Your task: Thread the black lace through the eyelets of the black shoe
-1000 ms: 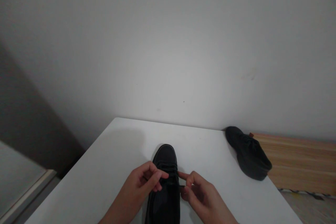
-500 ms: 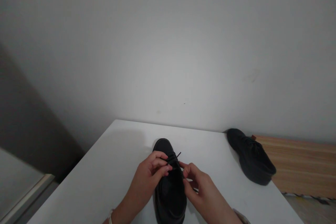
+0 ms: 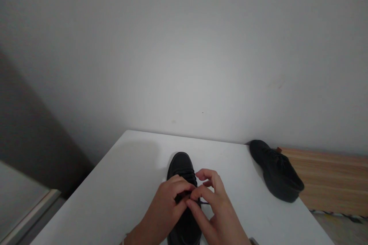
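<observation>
A black lace-up shoe (image 3: 179, 162) stands on the white table (image 3: 135, 172) with its toe pointing away from me. Over its tongue, my left hand (image 3: 168, 206) and my right hand (image 3: 215, 206) meet, thumbs and index fingers pinched together at the laces. A short piece of black shoelace (image 3: 204, 203) sticks out to the right beneath my right fingers. The middle of the lacing is covered by my fingertips. My right hand's other fingers are raised and curled above the shoe's right side.
A second black shoe (image 3: 276, 172) rests at the table's right edge, toe toward the wall (image 3: 184, 65). Beyond that edge is a wood-grain board (image 3: 330, 180). At lower left, a pale ledge (image 3: 34, 210) lies past the table's left edge.
My hands, apart on either side of the lacing before, have come together over the tongue. The left moved right and nearer to me; the loose lace end near the toe is no longer visible there.
</observation>
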Available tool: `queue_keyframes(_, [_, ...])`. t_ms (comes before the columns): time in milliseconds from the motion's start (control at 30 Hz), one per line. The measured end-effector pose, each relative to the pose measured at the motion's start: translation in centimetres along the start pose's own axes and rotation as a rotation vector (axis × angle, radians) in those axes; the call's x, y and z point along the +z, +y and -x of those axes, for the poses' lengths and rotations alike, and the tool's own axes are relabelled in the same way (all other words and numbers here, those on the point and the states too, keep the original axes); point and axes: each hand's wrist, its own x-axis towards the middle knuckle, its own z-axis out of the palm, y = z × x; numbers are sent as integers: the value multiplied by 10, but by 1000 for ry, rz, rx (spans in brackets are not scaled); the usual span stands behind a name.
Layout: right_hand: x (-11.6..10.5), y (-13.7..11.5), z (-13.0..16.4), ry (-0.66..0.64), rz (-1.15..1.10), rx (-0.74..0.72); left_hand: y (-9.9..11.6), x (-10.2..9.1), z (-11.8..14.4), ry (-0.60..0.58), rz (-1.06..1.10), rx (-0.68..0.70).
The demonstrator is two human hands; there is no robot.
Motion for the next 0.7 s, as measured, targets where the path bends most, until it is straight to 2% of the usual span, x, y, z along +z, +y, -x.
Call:
queue_keyframes(133, [-6, -2, 0, 48, -56, -31, -3, -1, 3, 30, 64, -10])
queue_keyframes(233, [-11, -2, -2, 108, -174, -7, -5, -2, 6, 49, 84, -24])
queue_keyframes(300, [-9, 2, -4, 131, -243, 22, -9, -2, 8, 54, 75, 17])
queue_keyframes(400, [1, 14, -5, 113, -293, 31, -16, 2, 9, 79, -20, 169])
queue_keyframes(600, [18, 31, -5, 23, -280, -40, -21, 7, 6, 185, -489, 591])
queue_keyframes(700, [19, 30, -10, 11, -314, 11, -23, 7, 5, 239, -571, 702])
